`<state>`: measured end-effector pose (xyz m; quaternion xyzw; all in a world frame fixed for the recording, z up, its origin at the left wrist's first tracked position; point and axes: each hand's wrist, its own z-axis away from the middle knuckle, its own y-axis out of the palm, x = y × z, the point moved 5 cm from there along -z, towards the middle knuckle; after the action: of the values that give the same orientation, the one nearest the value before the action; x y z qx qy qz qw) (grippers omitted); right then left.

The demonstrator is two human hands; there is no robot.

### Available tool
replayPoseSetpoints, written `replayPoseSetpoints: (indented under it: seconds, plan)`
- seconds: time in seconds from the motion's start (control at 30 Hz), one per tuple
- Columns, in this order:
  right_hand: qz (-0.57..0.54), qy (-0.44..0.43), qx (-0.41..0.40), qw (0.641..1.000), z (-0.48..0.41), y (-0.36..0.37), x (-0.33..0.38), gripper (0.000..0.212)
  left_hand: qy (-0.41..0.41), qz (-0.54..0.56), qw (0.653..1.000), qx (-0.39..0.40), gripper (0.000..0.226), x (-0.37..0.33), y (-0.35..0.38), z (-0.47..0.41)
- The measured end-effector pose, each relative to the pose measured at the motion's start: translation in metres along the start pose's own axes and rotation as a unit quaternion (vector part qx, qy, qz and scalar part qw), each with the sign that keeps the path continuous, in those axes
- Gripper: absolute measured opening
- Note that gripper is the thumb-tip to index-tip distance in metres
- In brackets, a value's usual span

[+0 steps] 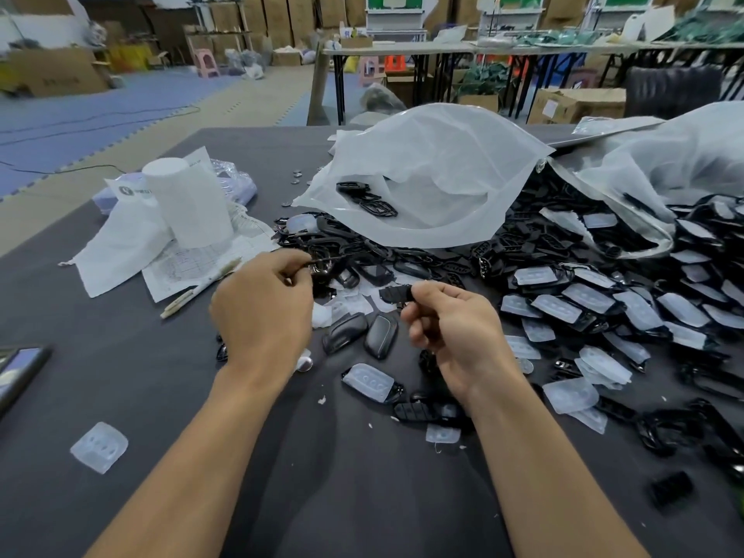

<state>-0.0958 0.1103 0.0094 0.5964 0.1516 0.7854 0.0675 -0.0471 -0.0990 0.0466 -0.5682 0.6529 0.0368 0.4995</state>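
One flat black button pad point(395, 294), matte, ridged.

A white roll point(187, 203) stands upright on the dark worktop point(342, 497), resting on printed papers point(181, 263). A pen point(201, 287) lies just in front of the roll. To the roll's right, a translucent bag point(426, 163) sags over a heap of black shells point(555, 239).

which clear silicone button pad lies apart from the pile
The translucent silicone button pad alone at near left of the dark table; the others lie among black parts.
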Motion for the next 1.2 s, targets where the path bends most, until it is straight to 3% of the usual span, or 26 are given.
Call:
replayPoseSetpoints:
  seconds: [0.13, 0.3, 0.47, 0.63, 0.73, 0.93, 1.2]
  plan:
    - [-0.021, 0.002, 0.021, 1.000, 0.002, 0.007, -0.001, 0.017, -0.084, 0.167, 0.982, 0.031, 0.024, 0.014, 0.004, 0.027]
    - [-0.028, -0.001, 0.020, 0.999, 0.000, 0.008, -0.004, 0.012, -0.138, 0.290, 0.944, 0.077, 0.018, 0.018, 0.023, 0.037]
    - [0.083, -0.032, 0.020, 0.996, 0.000, 0.008, -0.006, 0.016, -0.098, 0.341, 0.928, 0.111, 0.031, 0.015, 0.027, 0.036]
    - [0.065, -0.028, 0.048, 0.996, 0.002, 0.013, -0.007, 0.017, -0.072, 0.386, 0.908, 0.148, 0.026, 0.006, 0.031, 0.039]
    - [0.048, -0.015, 0.069, 0.996, 0.004, 0.014, -0.006, 0.018, -0.102, 0.409, 0.895, 0.145, 0.023, 0.010, 0.032, 0.036]
    - [0.044, 0.000, 0.073, 0.996, 0.007, 0.017, -0.007, 0.018, -0.144, 0.443, 0.871, 0.154, 0.045, 0.015, 0.036, 0.036]
    - [0.055, -0.002, 0.018, 0.998, 0.000, 0.009, -0.006, 0.009, -0.173, 0.450, 0.852, 0.204, 0.033, 0.013, 0.045, 0.042]
